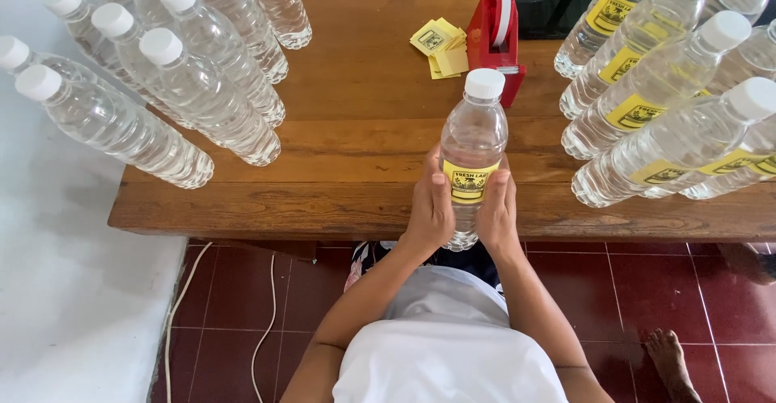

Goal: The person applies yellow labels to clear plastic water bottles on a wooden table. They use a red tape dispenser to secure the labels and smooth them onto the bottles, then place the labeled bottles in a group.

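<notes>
Both hands hold one clear bottle upright at the near edge of the tabletop. The left hand wraps the bottle's left side, the right hand its right side; both thumbs press on the yellow label on its front. Both forearms rise from the lap and converge at the bottle, wrists near straight. The bottle has a white cap; its base hangs just past the tabletop edge. Unlabelled bottles stand grouped at left, labelled bottles at right. A red tape dispenser stands just behind the held bottle, loose yellow labels beside it.
</notes>
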